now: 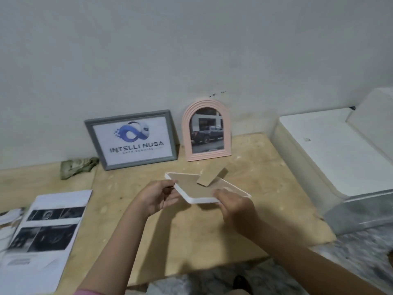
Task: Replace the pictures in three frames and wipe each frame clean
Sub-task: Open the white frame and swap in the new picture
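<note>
**White frame held face down over the board**

Head view: both hands hold a white frame above the plywood board, its brown backing up and the cardboard stand flipped open. The left hand pinches the frame's left edge, fingers curled around it; the right hand grips the near right edge, fingers closed on the rim. Against the wall lean a grey frame (logo print inside) and a pink arched frame. A crumpled cloth lies left; printed sheets lie nearer.
</note>
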`<control>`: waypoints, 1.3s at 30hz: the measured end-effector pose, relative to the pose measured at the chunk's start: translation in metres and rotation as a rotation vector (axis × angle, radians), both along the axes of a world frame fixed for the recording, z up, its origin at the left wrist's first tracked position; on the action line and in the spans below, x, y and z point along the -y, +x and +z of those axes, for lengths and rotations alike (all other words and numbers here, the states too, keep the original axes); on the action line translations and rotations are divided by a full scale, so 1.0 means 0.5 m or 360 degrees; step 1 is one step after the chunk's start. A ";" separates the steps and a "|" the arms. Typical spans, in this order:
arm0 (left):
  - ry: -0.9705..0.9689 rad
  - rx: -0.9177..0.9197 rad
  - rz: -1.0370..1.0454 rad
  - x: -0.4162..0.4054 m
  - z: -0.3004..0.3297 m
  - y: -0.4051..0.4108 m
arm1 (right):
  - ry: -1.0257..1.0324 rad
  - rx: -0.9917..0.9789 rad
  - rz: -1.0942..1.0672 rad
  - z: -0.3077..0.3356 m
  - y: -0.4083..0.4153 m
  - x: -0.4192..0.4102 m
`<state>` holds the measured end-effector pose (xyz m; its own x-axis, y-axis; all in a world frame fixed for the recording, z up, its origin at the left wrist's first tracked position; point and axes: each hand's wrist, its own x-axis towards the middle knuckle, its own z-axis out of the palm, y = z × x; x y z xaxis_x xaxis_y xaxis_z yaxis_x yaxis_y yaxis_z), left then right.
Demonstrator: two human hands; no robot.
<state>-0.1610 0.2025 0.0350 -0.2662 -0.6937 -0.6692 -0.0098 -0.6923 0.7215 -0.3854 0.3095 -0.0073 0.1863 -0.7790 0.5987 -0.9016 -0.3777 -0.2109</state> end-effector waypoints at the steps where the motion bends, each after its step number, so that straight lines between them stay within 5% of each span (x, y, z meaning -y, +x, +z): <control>1: 0.0066 -0.0018 0.0015 -0.009 -0.012 0.026 | 0.0019 -0.0031 0.0009 -0.015 0.023 -0.006; 9: 0.0075 0.0194 0.0069 -0.054 -0.106 0.173 | 0.0317 -0.0002 0.0343 -0.084 0.169 -0.054; 18: -0.0138 0.0624 0.0092 -0.070 -0.196 0.226 | 0.0962 0.0541 -0.0538 -0.132 0.145 -0.047; 28: -0.0653 0.1149 -0.0028 -0.080 -0.214 0.205 | 0.1389 0.0744 -0.0698 -0.155 0.146 -0.011; 39: -0.1180 0.1559 -0.0861 -0.048 -0.219 0.194 | 0.1526 0.0071 -0.0390 -0.166 0.145 0.019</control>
<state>-0.0639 0.2266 -0.0745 -0.2514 -0.9335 -0.2556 -0.8807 0.1112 0.4604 -0.3130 0.3001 -0.0900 -0.0520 -0.9516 -0.3029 -0.9158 0.1664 -0.3655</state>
